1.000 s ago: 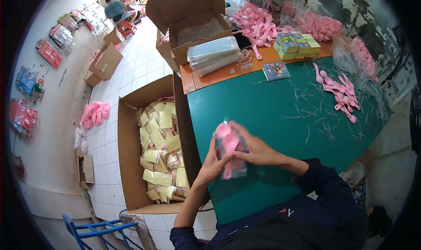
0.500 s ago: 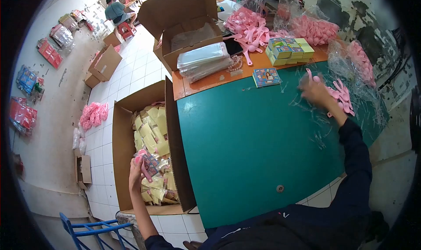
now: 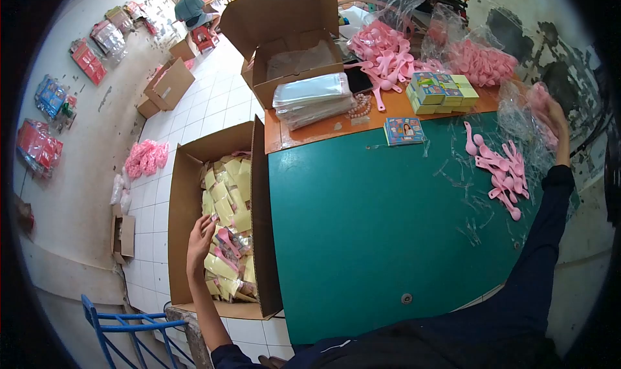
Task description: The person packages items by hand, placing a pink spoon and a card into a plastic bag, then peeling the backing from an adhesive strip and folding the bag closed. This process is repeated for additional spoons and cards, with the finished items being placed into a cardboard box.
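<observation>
My left hand (image 3: 199,241) is over the cardboard box (image 3: 183,239), fingers apart and nothing in them. Below it, a clear packet with a pink measuring spoon (image 3: 228,241) lies among many packets with yellow cards (image 3: 223,207). Across the table, my right hand (image 3: 557,118) is at the clear plastic bag of pink spoons (image 3: 541,109). Its fingers curl around the bag's side, and their tips are partly hidden. Loose pink spoons (image 3: 501,168) lie in a pile on the green tabletop (image 3: 349,226), with a small stack of picture cards (image 3: 403,131) to their left.
Stacked card blocks (image 3: 440,96), clear plastic sleeves (image 3: 312,94), a phone (image 3: 358,79) and more pink spoons (image 3: 381,52) occupy the orange table section. An open carton (image 3: 294,58) stands behind. A blue metal frame (image 3: 123,327) is at lower left. Another person (image 3: 189,10) sits far back.
My left hand has let go of the packet with the pink spoon, which now lies in the box. My right hand has moved from the loose spoons to the bag on the right. The view has shifted slightly.
</observation>
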A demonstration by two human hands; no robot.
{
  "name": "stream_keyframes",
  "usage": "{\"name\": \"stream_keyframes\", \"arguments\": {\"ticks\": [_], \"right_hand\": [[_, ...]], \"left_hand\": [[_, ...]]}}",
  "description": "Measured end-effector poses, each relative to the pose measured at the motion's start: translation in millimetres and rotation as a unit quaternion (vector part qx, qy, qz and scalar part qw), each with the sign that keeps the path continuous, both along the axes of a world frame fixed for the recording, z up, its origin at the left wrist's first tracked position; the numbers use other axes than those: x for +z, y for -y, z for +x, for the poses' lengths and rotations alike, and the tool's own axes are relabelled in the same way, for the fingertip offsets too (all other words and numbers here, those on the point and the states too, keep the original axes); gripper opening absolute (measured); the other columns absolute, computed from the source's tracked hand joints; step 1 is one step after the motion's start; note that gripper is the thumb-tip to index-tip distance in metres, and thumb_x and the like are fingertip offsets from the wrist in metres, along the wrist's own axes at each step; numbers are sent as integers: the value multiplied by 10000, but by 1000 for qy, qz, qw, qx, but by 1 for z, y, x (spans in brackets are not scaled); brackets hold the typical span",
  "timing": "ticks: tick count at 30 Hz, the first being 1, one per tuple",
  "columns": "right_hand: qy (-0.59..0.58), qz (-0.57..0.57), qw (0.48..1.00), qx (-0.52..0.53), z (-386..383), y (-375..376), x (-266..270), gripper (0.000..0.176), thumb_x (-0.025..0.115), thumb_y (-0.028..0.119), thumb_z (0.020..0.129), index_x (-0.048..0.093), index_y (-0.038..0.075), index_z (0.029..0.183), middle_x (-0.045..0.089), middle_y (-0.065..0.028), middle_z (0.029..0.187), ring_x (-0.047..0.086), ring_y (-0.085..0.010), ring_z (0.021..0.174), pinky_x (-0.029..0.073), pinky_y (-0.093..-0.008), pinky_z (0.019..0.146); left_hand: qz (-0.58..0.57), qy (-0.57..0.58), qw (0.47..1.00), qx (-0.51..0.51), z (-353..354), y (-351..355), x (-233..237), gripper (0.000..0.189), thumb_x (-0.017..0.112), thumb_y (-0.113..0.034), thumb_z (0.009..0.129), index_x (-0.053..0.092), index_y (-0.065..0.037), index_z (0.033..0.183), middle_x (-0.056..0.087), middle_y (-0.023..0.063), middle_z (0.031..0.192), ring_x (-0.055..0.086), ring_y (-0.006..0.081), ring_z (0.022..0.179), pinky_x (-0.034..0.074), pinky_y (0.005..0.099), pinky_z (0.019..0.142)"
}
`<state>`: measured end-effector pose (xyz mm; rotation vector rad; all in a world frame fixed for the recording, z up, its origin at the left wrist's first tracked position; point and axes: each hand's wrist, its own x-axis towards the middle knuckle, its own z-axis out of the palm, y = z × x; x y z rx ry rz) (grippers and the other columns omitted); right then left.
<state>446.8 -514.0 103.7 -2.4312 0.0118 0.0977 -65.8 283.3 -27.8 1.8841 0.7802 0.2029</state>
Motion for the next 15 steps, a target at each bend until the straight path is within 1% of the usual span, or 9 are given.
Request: {"name": "stream_keyframes", "arguments": {"ticks": [3, 6, 8, 9, 10, 11, 12, 13, 15], "right_hand": [[27, -288, 953, -85, -30, -81, 14, 476, 500, 350, 893, 438, 124, 1308, 521, -125, 1240, 483, -265, 1141, 350, -408, 975], [350, -304, 865, 193, 39, -71, -45, 445, 584, 254, 846, 508, 49, 1233, 573, -156, 1180, 522, -255, 1129, 413, -355, 930], [114, -157, 951, 242, -26, -217, -15, 441, 631, 163, 779, 534, 52, 1195, 557, -155, 1198, 526, -260, 1115, 412, -339, 929], [196, -202, 934, 219, -47, -253, -33, 380, 622, 155, 789, 561, 37, 1145, 561, -151, 1179, 551, -268, 1059, 424, -344, 915], [233, -110, 901, 350, -16, -279, -71, 354, 641, 172, 767, 590, 37, 1091, 581, -138, 1127, 564, -282, 1012, 448, -361, 878], [246, -135, 886, 369, -28, -328, -75, 373, 655, 168, 750, 593, 56, 1101, 589, -135, 1071, 558, -288, 1005, 424, -354, 886], [273, -32, 888, 369, -61, -368, -72, 382, 686, 127, 705, 599, 58, 1070, 590, -140, 1036, 545, -293, 995, 430, -362, 878], [337, -54, 846, 410, -44, -399, -94, 410, 708, 108, 679, 582, 57, 1065, 557, -145, 1075, 525, -312, 985, 433, -377, 872], [335, -9, 874, 352, -78, -455, -88, 438, 730, 152, 680, 561, 58, 1072, 507, -144, 1147, 504, -317, 1023, 432, -393, 879]], "left_hand": [[-3, 76, 997, -30, 32, 10, 22, 435, 525, -209, 932, 400, -3, 1294, 526, 112, 1213, 519, 159, 1085, 441, 256, 860], [-7, 136, 990, 20, 84, 24, 35, 417, 533, -240, 927, 435, -33, 1276, 550, 80, 1178, 529, 142, 1068, 441, 248, 829], [4, 221, 971, 86, 128, 26, 11, 375, 533, -249, 925, 469, -63, 1244, 584, 45, 1106, 552, 129, 1018, 450, 249, 786], [-10, 297, 948, 119, 152, 24, -16, 343, 535, -232, 922, 490, -60, 1215, 602, 43, 1063, 571, 130, 983, 465, 240, 744], [-22, 341, 922, 183, 176, 31, -41, 300, 528, -211, 921, 504, -60, 1180, 609, 38, 1023, 579, 124, 942, 469, 234, 709], [-36, 384, 890, 245, 198, 45, -57, 259, 521, -190, 920, 519, -60, 1144, 616, 32, 984, 587, 119, 902, 473, 228, 675], [-50, 383, 875, 294, 211, 67, -62, 211, 518, -168, 917, 538, -39, 1082, 605, 33, 916, 579, 118, 818, 471, 238, 673], [-63, 382, 856, 343, 221, 84, -67, 172, 514, -145, 913, 557, -18, 1020, 594, 33, 849, 571, 118, 734, 470, 247, 672], [30, 310, 879, 361, 229, 93, -77, 136, 504, -114, 906, 574, -7, 953, 613, 52, 837, 584, 132, 713, 474, 260, 658]]}}
